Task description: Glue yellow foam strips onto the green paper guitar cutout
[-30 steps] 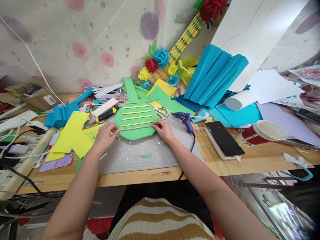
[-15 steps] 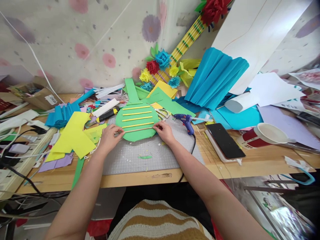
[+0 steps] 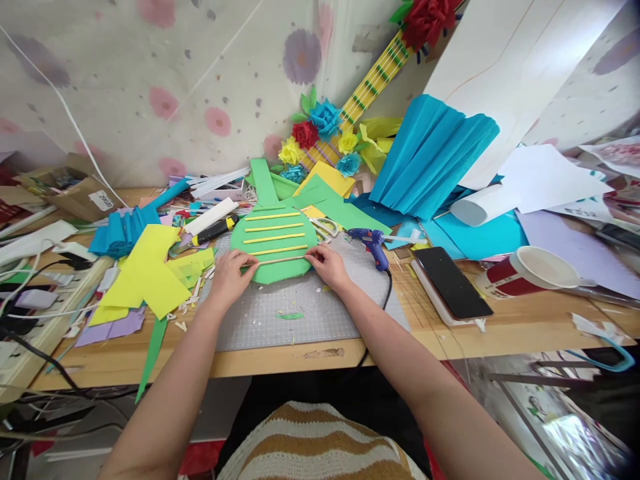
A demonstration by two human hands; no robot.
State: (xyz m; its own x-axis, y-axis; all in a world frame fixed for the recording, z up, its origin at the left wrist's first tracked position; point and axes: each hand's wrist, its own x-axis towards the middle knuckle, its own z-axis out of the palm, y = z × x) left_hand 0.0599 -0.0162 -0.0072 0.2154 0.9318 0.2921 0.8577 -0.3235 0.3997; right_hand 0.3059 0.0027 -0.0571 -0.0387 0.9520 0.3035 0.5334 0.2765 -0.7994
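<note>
Left-hand grip (image 3: 233, 277) and right-hand grip (image 3: 329, 265) hold a thin strip (image 3: 281, 261) between them.

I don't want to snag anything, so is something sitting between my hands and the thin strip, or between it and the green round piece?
Nothing visible is in the way: the left hand and right hand hold the thin strip over the near part of the green round piece, in front of the yellow strips.
</note>
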